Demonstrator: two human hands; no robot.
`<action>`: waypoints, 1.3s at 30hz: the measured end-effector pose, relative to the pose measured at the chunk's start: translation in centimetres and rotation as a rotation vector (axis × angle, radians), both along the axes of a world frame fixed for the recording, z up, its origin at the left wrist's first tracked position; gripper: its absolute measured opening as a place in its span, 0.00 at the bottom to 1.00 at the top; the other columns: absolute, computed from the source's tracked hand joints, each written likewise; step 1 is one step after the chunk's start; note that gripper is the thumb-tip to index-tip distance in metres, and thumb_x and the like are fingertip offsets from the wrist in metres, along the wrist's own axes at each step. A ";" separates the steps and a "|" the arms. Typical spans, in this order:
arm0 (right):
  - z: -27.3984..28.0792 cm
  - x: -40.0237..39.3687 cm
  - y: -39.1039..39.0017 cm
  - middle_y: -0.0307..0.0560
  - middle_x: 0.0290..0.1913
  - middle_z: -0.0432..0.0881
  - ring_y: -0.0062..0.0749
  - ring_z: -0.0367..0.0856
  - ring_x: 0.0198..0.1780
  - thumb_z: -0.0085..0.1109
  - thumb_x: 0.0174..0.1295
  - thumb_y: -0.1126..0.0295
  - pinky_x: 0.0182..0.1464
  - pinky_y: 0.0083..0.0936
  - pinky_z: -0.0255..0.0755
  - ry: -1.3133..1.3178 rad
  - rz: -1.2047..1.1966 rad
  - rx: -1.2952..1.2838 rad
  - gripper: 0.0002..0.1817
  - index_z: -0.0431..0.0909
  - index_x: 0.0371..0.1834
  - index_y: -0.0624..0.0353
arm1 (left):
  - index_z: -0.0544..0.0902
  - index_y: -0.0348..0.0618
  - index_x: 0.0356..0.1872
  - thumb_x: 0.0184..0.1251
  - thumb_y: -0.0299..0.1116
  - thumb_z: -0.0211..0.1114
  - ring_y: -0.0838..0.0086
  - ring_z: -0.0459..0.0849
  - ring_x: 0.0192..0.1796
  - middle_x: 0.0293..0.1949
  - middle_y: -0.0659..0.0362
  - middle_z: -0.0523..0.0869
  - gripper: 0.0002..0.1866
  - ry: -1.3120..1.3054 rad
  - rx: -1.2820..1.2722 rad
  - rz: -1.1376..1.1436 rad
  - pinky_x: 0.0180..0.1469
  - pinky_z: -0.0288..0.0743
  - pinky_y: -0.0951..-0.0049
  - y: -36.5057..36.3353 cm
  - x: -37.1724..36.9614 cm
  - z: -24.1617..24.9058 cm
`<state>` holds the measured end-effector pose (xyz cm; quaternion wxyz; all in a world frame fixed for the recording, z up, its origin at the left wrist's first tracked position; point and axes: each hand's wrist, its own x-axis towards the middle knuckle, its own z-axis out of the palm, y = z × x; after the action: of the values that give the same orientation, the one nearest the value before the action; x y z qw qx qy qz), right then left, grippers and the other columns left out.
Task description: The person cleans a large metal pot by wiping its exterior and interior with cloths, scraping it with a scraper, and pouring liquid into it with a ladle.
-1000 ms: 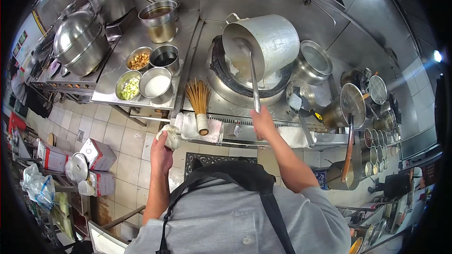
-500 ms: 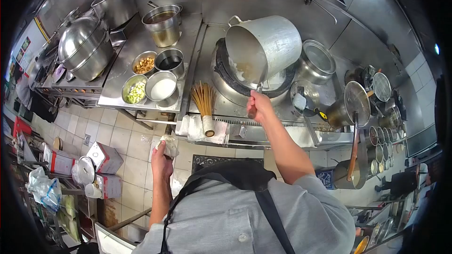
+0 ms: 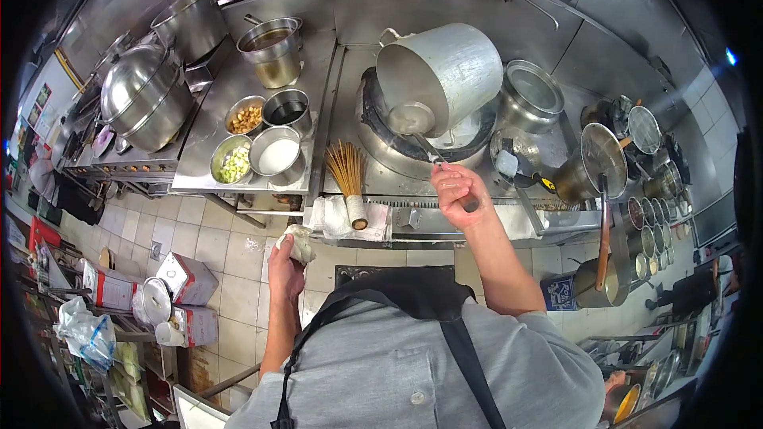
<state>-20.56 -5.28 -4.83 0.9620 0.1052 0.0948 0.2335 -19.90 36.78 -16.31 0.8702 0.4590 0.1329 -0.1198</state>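
My right hand (image 3: 463,197) is closed around the handle of a metal ladle (image 3: 412,117), palm turned partly up. The ladle's round bowl is at the mouth of a large metal pot (image 3: 461,67), which lies tilted on its side over the wok burner (image 3: 381,141). Over the floor in front of the counter, my left hand (image 3: 284,272) grips a pale crumpled cloth (image 3: 300,243). A bamboo whisk (image 3: 350,183) rests near the counter's front edge, between my two hands.
Left of the burner are bowls of chopped greens (image 3: 232,164), brown pieces (image 3: 245,117), white contents (image 3: 276,156) and dark liquid (image 3: 286,108). A lidded pot (image 3: 531,95) stands right of the burner. A strainer (image 3: 602,159) with a wooden handle juts over the right front edge.
My right hand has turned palm up and moved slightly right and down. The ladle's bowl, earlier deep in the pot, now shows at its mouth. The left hand still holds the cloth.
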 end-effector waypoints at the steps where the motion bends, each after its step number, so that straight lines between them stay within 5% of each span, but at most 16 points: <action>1: 0.5 -0.3 0.1 0.33 0.27 0.73 0.19 0.76 0.21 0.44 0.82 0.71 0.26 0.22 0.77 -0.001 0.001 -0.001 0.10 0.75 0.45 0.65 | 0.79 0.36 0.63 0.84 0.38 0.62 0.61 0.89 0.56 0.56 0.51 0.88 0.17 0.003 -0.003 0.004 0.59 0.84 0.56 -0.1 -0.1 0.1; 10: 5.6 -4.1 1.7 0.33 0.28 0.74 0.16 0.76 0.21 0.45 0.84 0.71 0.24 0.20 0.77 0.007 0.018 -0.004 0.10 0.74 0.46 0.65 | 0.79 0.36 0.63 0.84 0.37 0.62 0.60 0.88 0.58 0.57 0.50 0.88 0.18 -0.003 -0.055 0.006 0.62 0.83 0.56 0.2 -0.2 -0.4; 13: 7.6 -5.1 2.5 0.37 0.29 0.73 0.21 0.79 0.20 0.43 0.83 0.71 0.20 0.22 0.80 -0.006 0.009 0.021 0.13 0.69 0.56 0.73 | 0.79 0.36 0.63 0.84 0.37 0.62 0.61 0.88 0.58 0.57 0.50 0.88 0.17 0.018 -0.044 0.035 0.62 0.83 0.57 0.2 -0.2 -0.5; 22: 13.2 -5.2 2.9 0.42 0.32 0.74 0.25 0.82 0.22 0.37 0.85 0.68 0.21 0.26 0.83 -0.168 0.086 0.129 0.19 0.64 0.63 0.77 | 0.80 0.39 0.63 0.83 0.38 0.65 0.62 0.89 0.57 0.57 0.52 0.88 0.17 0.029 -0.038 0.047 0.60 0.83 0.58 0.1 -0.7 0.1; 23: 13.8 -4.9 2.8 0.38 0.32 0.74 0.21 0.81 0.25 0.39 0.85 0.68 0.23 0.24 0.80 -0.221 0.153 0.150 0.17 0.70 0.60 0.75 | 0.80 0.39 0.63 0.83 0.38 0.65 0.63 0.89 0.57 0.57 0.53 0.88 0.17 0.029 -0.040 0.053 0.60 0.83 0.58 0.1 -0.6 -0.1; 31: 17.6 -3.4 0.1 0.40 0.34 0.75 0.21 0.81 0.24 0.37 0.85 0.67 0.22 0.24 0.78 -0.377 0.107 0.086 0.18 0.70 0.60 0.75 | 0.79 0.40 0.62 0.84 0.37 0.64 0.63 0.88 0.58 0.57 0.53 0.88 0.16 -0.015 -0.071 0.034 0.60 0.82 0.57 0.0 -0.5 -0.4; 39: 16.8 -1.3 -4.8 0.32 0.29 0.74 0.15 0.77 0.21 0.47 0.83 0.68 0.18 0.17 0.70 -0.284 -0.123 -0.440 0.10 0.75 0.47 0.63 | 0.79 0.36 0.63 0.82 0.36 0.65 0.58 0.88 0.60 0.59 0.50 0.87 0.18 0.028 -0.081 0.067 0.63 0.82 0.52 -1.7 0.5 -0.6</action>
<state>-21.81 -10.10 12.00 0.9778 -0.1345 0.0008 0.1609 -19.42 35.10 -16.89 0.8896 0.4171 0.1555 -0.1022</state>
